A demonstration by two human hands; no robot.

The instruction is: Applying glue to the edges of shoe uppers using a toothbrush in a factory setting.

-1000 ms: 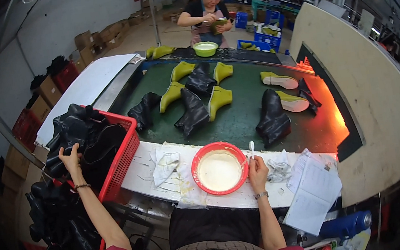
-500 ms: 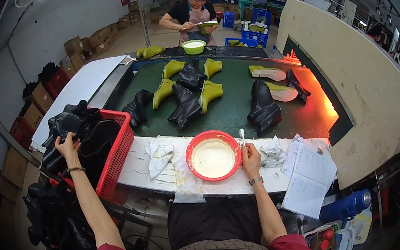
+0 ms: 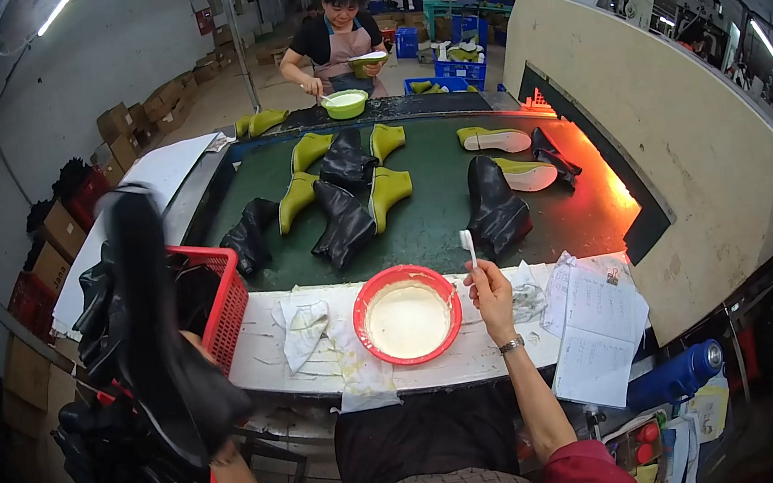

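Note:
A black boot upper (image 3: 165, 365), smeared by motion, hangs upright in front of the red basket. My left hand (image 3: 198, 348) grips it, mostly hidden behind the leather. In my right hand (image 3: 493, 298) is a white toothbrush (image 3: 468, 246), pinched between thumb and fingers with its bristle end up. Just left of that hand stands a red bowl (image 3: 456, 308) holding cream-coloured paste. More black uppers (image 3: 97, 306) fill the red basket (image 3: 228, 304).
Black boots (image 3: 346, 222), yellow-green wedge shoe bottoms (image 3: 390, 191) and pale-soled ones (image 3: 528, 176) lie on the green belt (image 3: 433, 226). An orange-glowing opening (image 3: 597, 187) is at right. A co-worker (image 3: 348, 48) works opposite. Rags (image 3: 304, 334) and an open notebook (image 3: 600, 331) lie nearby.
My left hand has lifted a black boot upper from the basket and brought it nearer. My right hand still holds the toothbrush. The co-worker's hand has moved to the green bowl.

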